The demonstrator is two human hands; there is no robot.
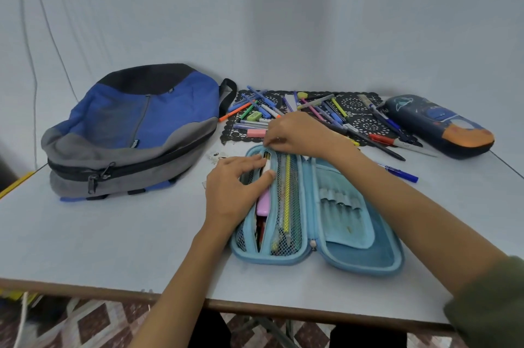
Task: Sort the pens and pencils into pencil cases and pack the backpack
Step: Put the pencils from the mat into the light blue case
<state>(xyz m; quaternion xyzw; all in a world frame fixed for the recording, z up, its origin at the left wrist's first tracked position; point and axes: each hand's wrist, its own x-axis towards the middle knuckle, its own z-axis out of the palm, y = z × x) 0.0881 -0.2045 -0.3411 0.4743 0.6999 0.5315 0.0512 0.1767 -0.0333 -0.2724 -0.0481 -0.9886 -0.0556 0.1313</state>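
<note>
A pale grey-white wall [255, 21] fills the far side, smooth at the right and marked with faint vertical folds at the left, where a thin grey cable [31, 63] hangs down. In front stands a flat pale grey table [85, 234] with a brown rim [255, 306] along its near edge. Under it, grey metal legs [273, 330] cross above a floor of brown and white diamond-patterned tiles [93, 325]. A white cord [22, 319] hangs at the near left. The light is soft and even.
</note>
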